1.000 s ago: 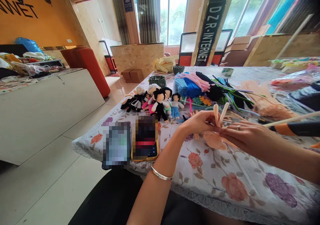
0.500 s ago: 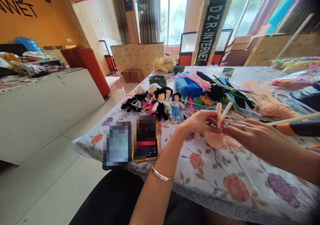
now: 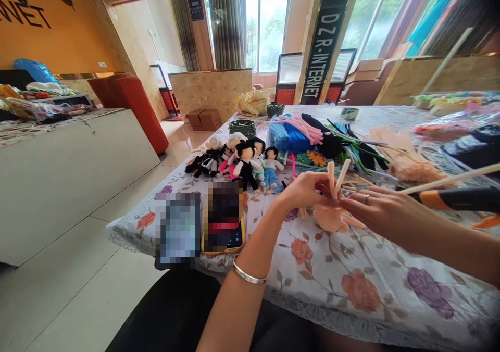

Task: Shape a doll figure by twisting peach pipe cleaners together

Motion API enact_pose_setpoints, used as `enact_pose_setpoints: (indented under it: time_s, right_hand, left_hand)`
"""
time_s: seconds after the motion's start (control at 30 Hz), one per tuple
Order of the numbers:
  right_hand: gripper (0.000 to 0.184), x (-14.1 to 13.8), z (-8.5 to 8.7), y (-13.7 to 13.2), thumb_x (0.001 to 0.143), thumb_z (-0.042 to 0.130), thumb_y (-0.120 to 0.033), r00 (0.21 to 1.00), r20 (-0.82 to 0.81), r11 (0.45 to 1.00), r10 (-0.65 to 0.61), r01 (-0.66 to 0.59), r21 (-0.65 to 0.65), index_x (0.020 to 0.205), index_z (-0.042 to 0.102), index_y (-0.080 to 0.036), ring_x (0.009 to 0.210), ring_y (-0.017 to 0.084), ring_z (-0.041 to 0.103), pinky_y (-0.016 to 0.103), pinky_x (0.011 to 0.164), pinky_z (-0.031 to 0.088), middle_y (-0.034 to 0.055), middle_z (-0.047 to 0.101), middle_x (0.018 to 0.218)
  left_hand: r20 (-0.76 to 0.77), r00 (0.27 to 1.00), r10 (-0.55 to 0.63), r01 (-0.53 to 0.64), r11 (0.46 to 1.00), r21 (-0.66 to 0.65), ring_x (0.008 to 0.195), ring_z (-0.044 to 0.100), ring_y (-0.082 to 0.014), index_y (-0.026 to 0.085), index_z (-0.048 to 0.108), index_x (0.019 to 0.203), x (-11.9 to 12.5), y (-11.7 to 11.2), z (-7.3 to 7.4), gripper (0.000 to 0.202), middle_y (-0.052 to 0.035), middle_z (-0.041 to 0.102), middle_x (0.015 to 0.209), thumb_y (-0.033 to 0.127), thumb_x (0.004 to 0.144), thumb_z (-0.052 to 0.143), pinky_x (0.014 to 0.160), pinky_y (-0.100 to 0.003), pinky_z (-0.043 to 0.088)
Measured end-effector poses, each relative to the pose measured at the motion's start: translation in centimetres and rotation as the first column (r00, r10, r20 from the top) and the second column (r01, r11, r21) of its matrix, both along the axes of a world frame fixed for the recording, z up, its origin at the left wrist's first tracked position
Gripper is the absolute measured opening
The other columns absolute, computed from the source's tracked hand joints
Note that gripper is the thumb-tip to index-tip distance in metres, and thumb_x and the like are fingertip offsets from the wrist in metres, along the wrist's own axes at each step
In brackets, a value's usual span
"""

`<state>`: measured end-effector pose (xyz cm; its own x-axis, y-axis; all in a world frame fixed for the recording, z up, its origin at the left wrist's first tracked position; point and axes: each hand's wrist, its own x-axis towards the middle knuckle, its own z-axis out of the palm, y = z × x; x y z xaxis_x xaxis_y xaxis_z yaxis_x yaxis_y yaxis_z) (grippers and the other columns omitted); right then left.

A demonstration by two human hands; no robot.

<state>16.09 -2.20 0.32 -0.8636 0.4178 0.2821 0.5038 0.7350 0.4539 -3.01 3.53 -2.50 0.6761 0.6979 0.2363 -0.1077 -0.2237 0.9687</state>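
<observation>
My left hand [image 3: 308,189] is closed around a peach pipe-cleaner doll [image 3: 331,220], its fingers pinched near two pale upright pipe-cleaner ends [image 3: 342,176]. The doll's rounded peach part hangs below the fingers, just over the tablecloth. From the right, my right hand [image 3: 369,206] meets the left one, its fingertips closed on the base of those pale ends. Exactly what lies between the fingertips is hidden. A long cream rod [image 3: 457,179] and a black and orange tool [image 3: 445,198] show behind my right hand.
Several finished dolls [image 3: 246,164] stand left of my hands. Two phones, one in a yellow case [image 3: 234,245], lie near the table's front edge. Behind are blue and pink pipe-cleaner bundles [image 3: 312,128], a peach bundle [image 3: 406,154] and a dark basket [image 3: 242,128].
The whole view has shifted slightly, so things appear a little farther left. My hands keep nearly the same grip on the doll.
</observation>
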Motion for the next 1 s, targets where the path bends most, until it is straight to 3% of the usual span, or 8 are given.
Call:
enact_pose_setpoints:
  time_s: [0.13, 0.4, 0.63, 0.83, 1.0]
  right_hand:
    - [0.021, -0.1, 0.3, -0.1, 0.083, 0.044, -0.005, 0.994, 0.097, 0.997, 0.049, -0.054, 0.048, 0.092, 0.061, -0.012, 0.065, 0.020, 0.062, 0.033, 0.063, 0.047, 0.0079, 0.065, 0.075]
    - [0.020, 0.0, -0.5, 0.4, 0.084, 0.044, -0.006, 0.993, 0.046, 0.984, 0.106, -0.112, 0.140, 0.092, 0.061, -0.013, 0.063, 0.016, 0.058, 0.030, 0.064, 0.041, 0.0036, 0.063, 0.071]
    - [0.018, 0.3, -0.3, 0.2, 0.087, 0.045, -0.010, 0.998, -0.033, 0.995, 0.053, -0.050, 0.089, 0.091, 0.062, -0.017, 0.063, 0.016, 0.059, 0.029, 0.064, 0.040, 0.0026, 0.064, 0.070]
    - [0.018, 0.7, -0.4, 0.1, 0.081, 0.051, -0.006, 0.998, -0.066, 1.000, 0.003, -0.002, 0.010, 0.085, 0.062, -0.020, 0.067, 0.018, 0.061, 0.030, 0.067, 0.041, 0.0013, 0.065, 0.073]
    - [0.020, 0.7, -0.3, 0.0, 0.082, 0.048, -0.005, 0.998, -0.057, 0.999, 0.021, -0.019, 0.028, 0.085, 0.061, -0.019, 0.066, 0.017, 0.059, 0.029, 0.066, 0.040, 0.0021, 0.065, 0.073]
  left_hand:
    - [-0.023, 0.998, 0.063, -0.062, 0.998, 0.025, 0.065, 0.054, -0.0103, 0.010, 0.056, 0.070, 0.1, 0.2, 0.0, 0.031, 0.0002, 0.058, 0.070, 0.022, 0.051, 0.078, 0.068, -0.029, 0.043]
    - [-0.004, 0.997, 0.077, -0.077, 0.996, 0.049, 0.065, 0.052, -0.0086, 0.011, 0.053, 0.070, 0.5, 0.6, -0.6, 0.027, 0.0020, 0.055, 0.070, 0.018, 0.055, 0.075, 0.066, -0.026, 0.042]
    - [-0.006, 0.999, 0.048, -0.048, 0.999, 0.022, 0.066, 0.051, -0.0070, 0.013, 0.051, 0.077, 0.5, 0.0, -0.1, 0.038, 0.0035, 0.054, 0.072, 0.024, 0.054, 0.079, 0.069, -0.025, 0.041]
    - [-0.023, 0.999, -0.036, 0.036, 0.999, -0.003, 0.071, 0.056, -0.0094, 0.012, 0.053, 0.080, 0.3, -0.1, 0.4, 0.028, 0.0005, 0.057, 0.078, 0.022, 0.063, 0.074, 0.073, -0.027, 0.043]
    - [-0.048, 0.998, 0.036, -0.036, 0.999, 0.007, 0.070, 0.057, -0.0099, 0.012, 0.054, 0.081, 0.3, -0.2, 0.6, 0.029, 0.0007, 0.056, 0.076, 0.027, 0.065, 0.073, 0.071, -0.027, 0.045]
